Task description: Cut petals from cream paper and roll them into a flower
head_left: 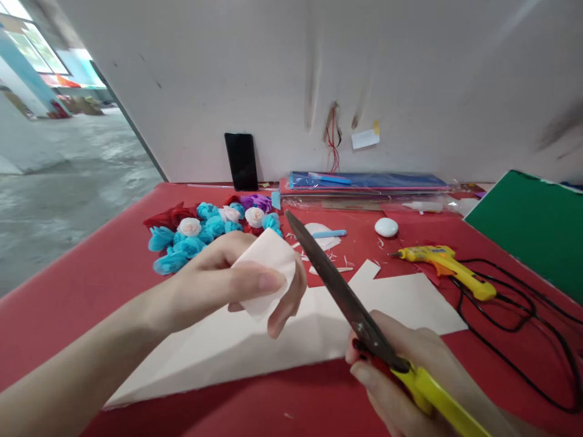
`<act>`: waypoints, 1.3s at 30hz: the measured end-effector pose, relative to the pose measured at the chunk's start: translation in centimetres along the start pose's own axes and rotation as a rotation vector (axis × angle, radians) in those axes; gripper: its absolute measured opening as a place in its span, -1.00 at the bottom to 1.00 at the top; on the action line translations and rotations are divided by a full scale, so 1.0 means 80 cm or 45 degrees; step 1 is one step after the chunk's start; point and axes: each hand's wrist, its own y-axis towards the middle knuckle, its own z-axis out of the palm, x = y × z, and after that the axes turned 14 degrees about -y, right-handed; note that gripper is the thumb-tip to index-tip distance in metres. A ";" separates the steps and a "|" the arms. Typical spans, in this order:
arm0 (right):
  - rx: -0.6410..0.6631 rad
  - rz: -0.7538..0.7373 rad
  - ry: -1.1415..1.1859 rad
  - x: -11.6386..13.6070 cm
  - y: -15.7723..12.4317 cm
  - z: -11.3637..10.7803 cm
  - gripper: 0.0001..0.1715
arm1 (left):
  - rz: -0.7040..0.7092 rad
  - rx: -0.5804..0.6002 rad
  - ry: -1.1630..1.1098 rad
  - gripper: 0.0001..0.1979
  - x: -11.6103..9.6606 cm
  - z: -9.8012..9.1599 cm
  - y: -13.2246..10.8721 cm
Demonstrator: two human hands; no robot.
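Observation:
Between thumb and fingers, my left hand [246, 282] pinches a small folded piece of pale paper [266, 255]. A pair of scissors [337, 285] with yellow handles and dark, worn blades is in my right hand [410, 364]. Its blades look closed and point up and to the left, apart from the paper. Beneath both hands a large pale sheet [392, 300] lies across the red table. A narrow pale strip [364, 273] rests at its far edge.
Blue, red, white and purple paper flowers [214, 227] cluster at the back left. A phone [241, 161] leans on the wall. To the right are a yellow glue gun [446, 264] with a black cord, a white egg-shaped object [386, 227] and a green board [532, 227]. Paper scraps lie mid-table.

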 end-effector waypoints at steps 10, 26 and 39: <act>-0.038 -0.149 0.534 -0.007 0.012 0.009 -0.69 | -0.123 -0.177 -0.068 -0.64 0.022 0.019 0.006; 0.090 -0.139 0.732 -0.019 0.030 -0.008 -0.90 | -0.456 0.029 -0.151 -0.63 0.046 0.069 0.009; -0.112 -0.489 0.880 -0.023 0.030 -0.011 -0.79 | -0.432 -0.156 -1.161 -0.74 0.068 0.101 0.003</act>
